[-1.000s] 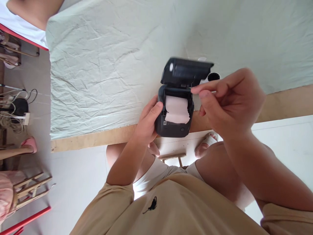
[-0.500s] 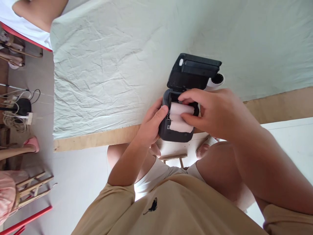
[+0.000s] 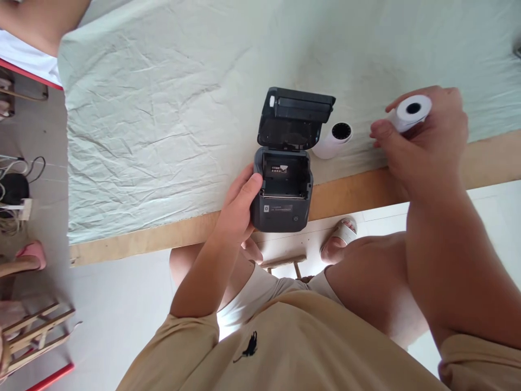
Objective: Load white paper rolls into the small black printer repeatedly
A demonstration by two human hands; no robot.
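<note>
My left hand (image 3: 240,203) grips the left side of a black portable label printer (image 3: 280,214), thumb on its top edge. The printer's lid (image 3: 297,117) is swung up, and its paper bay shows a small printed sticker inside and no roll. Off to the right, my right hand (image 3: 431,136) is closed around a white paper roll (image 3: 413,108), its dark core facing up toward me. Between the printer and that hand, a second white roll (image 3: 331,142) with a wide black core rests on the cloth, just right of the lid.
A pale green wrinkled cloth (image 3: 163,119) covers the table, with a bare wooden edge (image 3: 358,190) along my side. Another person's arm (image 3: 44,21) shows at the upper left. Cables (image 3: 14,190) and a wooden stool (image 3: 36,331) are on the floor at left.
My right hand has lifted the white paper roll out of the printer's bay and carried it to the right. The left hand still holds the printer, whose lid stays up.
</note>
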